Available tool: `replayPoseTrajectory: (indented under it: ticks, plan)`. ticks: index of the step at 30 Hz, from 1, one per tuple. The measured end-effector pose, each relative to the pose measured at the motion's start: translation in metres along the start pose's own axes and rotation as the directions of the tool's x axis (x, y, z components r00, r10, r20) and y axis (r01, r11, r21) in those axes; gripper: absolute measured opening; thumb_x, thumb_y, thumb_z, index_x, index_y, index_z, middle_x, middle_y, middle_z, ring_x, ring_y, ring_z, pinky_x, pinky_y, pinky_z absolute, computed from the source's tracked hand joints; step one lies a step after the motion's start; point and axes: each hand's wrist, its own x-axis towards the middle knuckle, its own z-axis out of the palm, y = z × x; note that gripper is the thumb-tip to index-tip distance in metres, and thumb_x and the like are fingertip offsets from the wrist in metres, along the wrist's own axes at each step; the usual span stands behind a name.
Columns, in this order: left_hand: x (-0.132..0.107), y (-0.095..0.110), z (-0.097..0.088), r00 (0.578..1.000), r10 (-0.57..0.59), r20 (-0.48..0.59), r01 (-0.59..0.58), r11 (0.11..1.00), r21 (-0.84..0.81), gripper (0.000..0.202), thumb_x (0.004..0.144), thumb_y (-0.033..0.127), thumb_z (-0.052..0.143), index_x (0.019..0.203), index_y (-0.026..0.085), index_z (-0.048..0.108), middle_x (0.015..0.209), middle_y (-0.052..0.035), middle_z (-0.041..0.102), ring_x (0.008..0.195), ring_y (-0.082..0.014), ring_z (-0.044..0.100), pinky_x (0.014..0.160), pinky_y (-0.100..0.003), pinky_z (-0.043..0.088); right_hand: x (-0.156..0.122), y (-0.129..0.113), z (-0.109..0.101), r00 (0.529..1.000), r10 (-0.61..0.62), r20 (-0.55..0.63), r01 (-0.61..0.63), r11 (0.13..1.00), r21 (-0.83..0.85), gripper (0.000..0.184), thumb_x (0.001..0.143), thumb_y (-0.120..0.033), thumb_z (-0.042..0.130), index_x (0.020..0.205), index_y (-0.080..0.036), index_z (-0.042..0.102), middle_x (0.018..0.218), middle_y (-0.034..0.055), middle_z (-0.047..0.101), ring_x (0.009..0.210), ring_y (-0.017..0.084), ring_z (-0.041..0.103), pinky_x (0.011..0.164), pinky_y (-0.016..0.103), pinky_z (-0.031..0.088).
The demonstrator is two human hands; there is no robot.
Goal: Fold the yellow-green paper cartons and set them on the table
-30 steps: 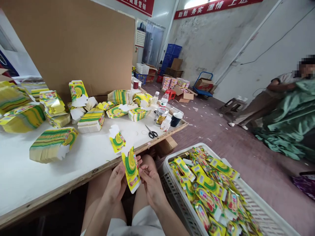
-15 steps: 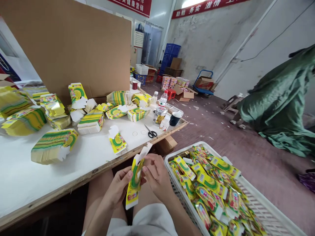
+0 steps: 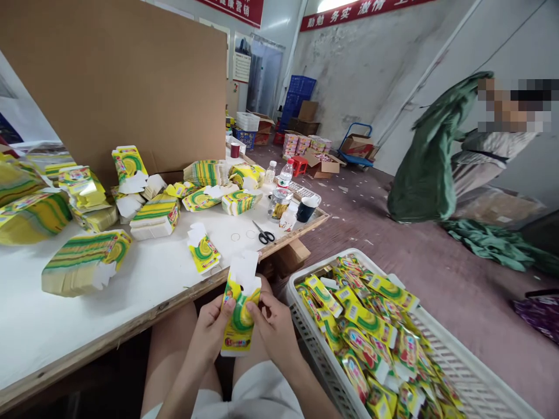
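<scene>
Left hand: the bare left hand [image 3: 213, 321] pinches the left edge, thumb on the front, fingers curled behind
Right hand: the bare right hand [image 3: 274, 321] pinches the opposite edge the same way, thumb pressed on the printed face
Carton in hands: slim yellow-and-green printed card carton [image 3: 239, 333], between both hands, roughly upright over the lap – tall white card flap [image 3: 244, 266] stands up at the top, not folded down; cannot tell if anything is inside
Loose carton: one yellow-and-green carton with white torn-looking flaps [image 3: 204, 251] on the white tabletop [image 3: 157, 273], just beyond the left hand, touched by neither
Stacks: fanned stack of yellow-green-striped card cartons [image 3: 85, 262] left of the left hand, more bundles behind it, seemingly flat
Basket: white slatted plastic basket [image 3: 474, 381] right of the right hand, large heap of yellow-and-green printed packs [image 3: 369, 323] in it, bare slats at the far-right side
Progress: by the look of it, plenty done in the basket, held carton part-way with its top open – many in the stacks look unworked
Nearby: black-handled scissors [image 3: 266, 237] beyond the right hand; co-worker [image 3: 484, 148] well off to its right, lifting dark green cloth [image 3: 425, 180]
</scene>
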Motion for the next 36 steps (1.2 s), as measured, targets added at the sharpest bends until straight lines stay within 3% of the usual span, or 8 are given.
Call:
replayPoseTrajectory:
  ticks: [5,11,15,21,25,28,31,36]
  plan:
    - [0.001,-0.009,-0.002,0.992,0.130,-0.007,-0.122,0.945,0.304,0.031,0.077,0.033,0.075,0.102,0.019,0.066,0.087,-0.0043,0.076,0.085,-0.0252,0.070,0.071,-0.029,0.055,-0.004,0.010,0.002,0.995,0.076,-0.066,-0.074,0.997,0.038,0.018,0.091,-0.034,0.056,0.080,-0.021,0.063,0.074,0.0014,0.062,0.067,0.016,0.056,0.061,0.026,0.046]
    - [-0.007,0.005,0.001,0.984,0.169,0.049,-0.176,0.944,0.278,0.061,0.085,0.028,0.067,0.136,0.027,0.034,0.110,-0.0079,0.072,0.102,-0.0233,0.068,0.082,-0.029,0.052,-0.002,-0.001,-0.013,0.999,0.019,-0.027,-0.011,0.965,0.261,0.036,0.090,-0.033,0.058,0.124,-0.026,0.052,0.108,0.0064,0.063,0.073,0.015,0.060,0.066,0.027,0.051]
    - [-0.012,0.016,-0.001,0.981,0.019,0.191,-0.050,0.986,0.160,0.053,0.084,0.029,0.068,0.131,0.026,0.043,0.103,-0.0084,0.075,0.094,-0.0249,0.070,0.079,-0.032,0.054,-0.002,-0.009,-0.026,0.992,-0.002,0.126,-0.039,0.944,0.327,0.037,0.090,-0.040,0.056,0.125,-0.028,0.051,0.101,0.0052,0.066,0.083,0.018,0.064,0.073,0.030,0.052]
    - [-0.016,0.013,0.001,0.939,-0.074,0.336,0.060,0.997,0.054,0.036,0.076,0.019,0.077,0.100,0.026,0.052,0.085,-0.0009,0.075,0.070,-0.0162,0.070,0.064,-0.024,0.051,0.002,-0.016,-0.041,0.973,0.058,0.223,-0.111,0.966,0.233,0.022,0.092,-0.043,0.053,0.086,-0.022,0.059,0.068,-0.0026,0.053,0.060,0.013,0.051,0.054,0.023,0.041]
    - [-0.017,0.010,0.003,0.952,-0.063,0.299,0.041,0.996,0.080,0.052,0.079,0.023,0.074,0.120,0.031,0.044,0.091,-0.0026,0.075,0.078,-0.0203,0.071,0.070,-0.030,0.052,0.005,-0.013,-0.039,0.997,0.003,0.077,-0.014,0.989,0.146,0.022,0.092,-0.037,0.055,0.077,-0.021,0.060,0.074,0.0005,0.057,0.069,0.015,0.054,0.062,0.026,0.044]
    - [-0.017,0.011,0.002,0.960,-0.070,0.272,0.042,0.993,0.109,0.079,0.081,0.025,0.073,0.142,0.034,0.024,0.099,-0.0056,0.075,0.092,-0.0254,0.070,0.079,-0.036,0.053,0.004,-0.010,-0.034,1.000,0.002,0.002,-0.002,0.972,0.234,0.012,0.089,-0.032,0.059,0.097,-0.023,0.060,0.082,0.0015,0.062,0.074,0.017,0.059,0.068,0.028,0.049]
    - [-0.018,0.011,0.000,0.950,-0.098,0.296,0.058,0.988,0.141,0.068,0.081,0.026,0.072,0.139,0.029,0.036,0.105,-0.0088,0.074,0.097,-0.0268,0.069,0.078,-0.034,0.053,0.003,-0.011,-0.033,1.000,-0.007,-0.002,0.007,0.959,0.282,0.028,0.089,-0.030,0.059,0.116,-0.027,0.055,0.088,0.0022,0.065,0.079,0.018,0.062,0.072,0.030,0.051]
    - [-0.015,0.008,-0.002,0.974,-0.036,0.223,-0.028,0.961,0.276,0.048,0.084,0.029,0.069,0.128,0.026,0.052,0.109,-0.0090,0.073,0.097,-0.0259,0.069,0.076,-0.031,0.055,0.004,-0.015,-0.042,0.994,-0.089,0.066,0.085,0.994,0.066,0.021,0.089,-0.037,0.057,0.099,-0.025,0.073,0.095,0.0063,0.063,0.092,0.022,0.059,0.077,0.033,0.047]
